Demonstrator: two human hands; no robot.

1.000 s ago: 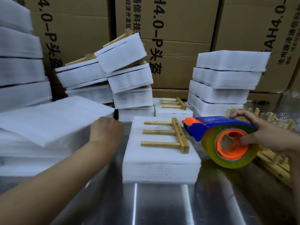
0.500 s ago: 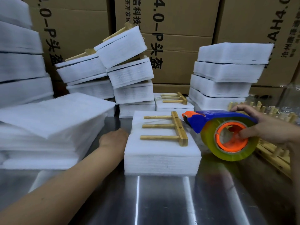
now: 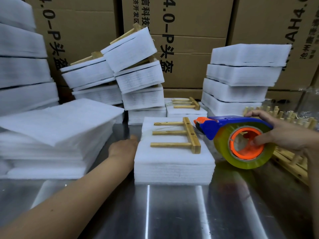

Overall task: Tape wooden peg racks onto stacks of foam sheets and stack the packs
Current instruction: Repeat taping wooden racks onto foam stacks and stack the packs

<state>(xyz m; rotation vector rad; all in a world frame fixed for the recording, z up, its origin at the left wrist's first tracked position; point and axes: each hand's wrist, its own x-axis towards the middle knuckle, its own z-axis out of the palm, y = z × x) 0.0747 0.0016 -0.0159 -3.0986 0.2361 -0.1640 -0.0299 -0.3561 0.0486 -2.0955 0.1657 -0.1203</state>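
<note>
Foam stack (image 3: 172,157) was seen mid-counter, nearer the front edge, flat on the steel counter (image 3: 172,213). Peg rack (image 3: 177,135) was laid flat on top of it, cross-bar to the right, three pegs pointing left. A faint clear tape line was made out across the upper two pegs, running to the stack's left edge.

Left hand (image 3: 123,146) was set on the counter against the stack's left side, one fingertip touching the foam near the top edge. The other fingers were hidden behind the back of the hand, so the grip could not be told.

Right hand (image 3: 283,133) was clamped on the tape dispenser (image 3: 241,140): thumb hooked into the orange core, fingers curled over the blue top. The orange nose was held just beside the rack's bar at the stack's far right corner; contact could not be told.

Loose foam sheets (image 3: 57,125) were piled at the left edge. Taped packs (image 3: 138,73) were stacked along the back edge, some tilted, with cardboard boxes (image 3: 189,40) behind. Spare racks (image 3: 290,157) were heaped at the right edge.
</note>
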